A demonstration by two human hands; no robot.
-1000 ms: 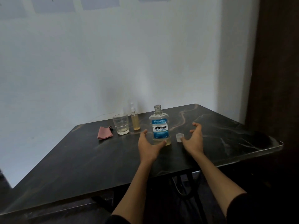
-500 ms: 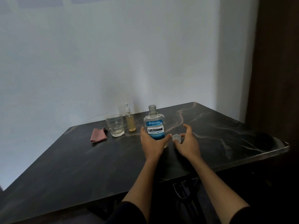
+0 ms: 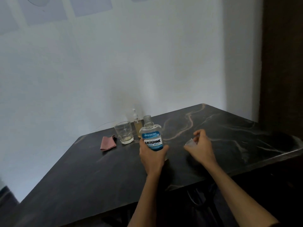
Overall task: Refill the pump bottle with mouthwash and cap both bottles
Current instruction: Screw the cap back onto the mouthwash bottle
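The right hand's fingers (image 3: 197, 134) curl round a small clear cap (image 3: 190, 142), pinching it just off the dark marble-patterned table (image 3: 229, 145), probably so it can go onto the open neck nearby. The right hand (image 3: 200, 147) hovers beside the Listerine mouthwash bottle (image 3: 151, 136), not touching it. The left hand (image 3: 152, 157) wraps the bottle's lower body, thumb on one side and fingers on the other, apparently steadying it upright for capping. Behind it the small pump bottle (image 3: 136, 125) stands with its pump on and amber liquid inside, just beside a drinking glass (image 3: 124, 132). A pink cloth (image 3: 107, 143) lies left of that.
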